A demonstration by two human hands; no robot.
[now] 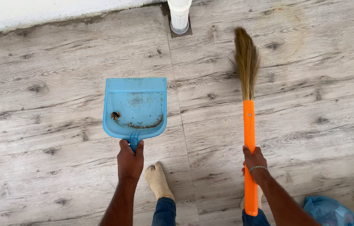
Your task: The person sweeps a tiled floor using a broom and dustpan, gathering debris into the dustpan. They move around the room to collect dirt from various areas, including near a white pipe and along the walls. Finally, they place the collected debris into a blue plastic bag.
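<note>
A blue dustpan (pixel 135 108) is held out over the grey wood-patterned floor (pixel 51 96) by the left hand (pixel 130 159), whose fingers are closed around its short handle. A line of brown dirt and a small clump of debris are seen lying along the pan's rear edge. A broom (pixel 249 125) with an orange handle and straw-coloured bristles is gripped by the right hand (pixel 254 161), closed about the middle of the handle; a metal bracelet (pixel 258 168) is worn on that wrist. The bristles are pointed away from the person, with their tips near the floor, well to the right of the dustpan. A socked foot (pixel 157 179) is seen between the 2 arms. A white pipe (pixel 179 14) is set against the wall at the top, and a blue plastic bag (pixel 329 211) is seen at the lower right.
</note>
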